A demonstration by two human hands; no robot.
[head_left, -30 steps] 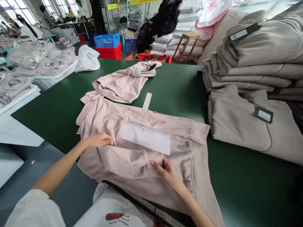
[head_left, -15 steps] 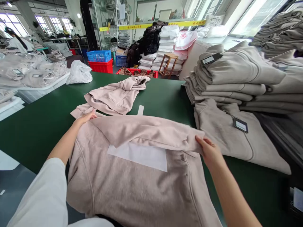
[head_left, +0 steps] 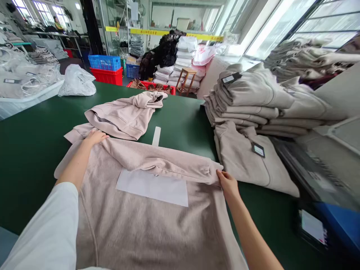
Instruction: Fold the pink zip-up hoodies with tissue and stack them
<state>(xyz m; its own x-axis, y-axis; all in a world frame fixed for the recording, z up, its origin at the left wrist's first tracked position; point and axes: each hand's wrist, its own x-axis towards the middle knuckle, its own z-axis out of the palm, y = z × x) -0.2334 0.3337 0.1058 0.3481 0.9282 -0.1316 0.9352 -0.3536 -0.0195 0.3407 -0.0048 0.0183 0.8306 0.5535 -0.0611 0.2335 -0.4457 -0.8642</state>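
Note:
A dusty-pink sweatshirt [head_left: 146, 228] lies spread before me, with one sleeve [head_left: 157, 157] folded across it. White paper [head_left: 152, 189] rests on the body, its far edge under the sleeve. My left hand [head_left: 97, 137] lies on the sleeve's left end, fingers stretched out flat. At the other end, my right hand [head_left: 227, 182] pinches the cuff between thumb and fingers. Beyond is a bunched piece of the same pink fabric [head_left: 120, 116]; whether it joins this sweatshirt I cannot tell. A narrow white strip [head_left: 156, 136] sticks out past the sleeve.
The green table [head_left: 185, 127] carries stacked folded beige garments [head_left: 250, 90] at the right, and a tagged folded one [head_left: 253, 161] in front. A dark device with a pale screen [head_left: 312, 227] sits near right. Far left are a white plastic bag [head_left: 77, 80] and a bin [head_left: 33, 93].
My view has turned right, so things sit further left. The sleeve is pulled straighter across the sweatshirt. My left hand has gone from gripping the fabric to lying flat; my right still holds the cuff.

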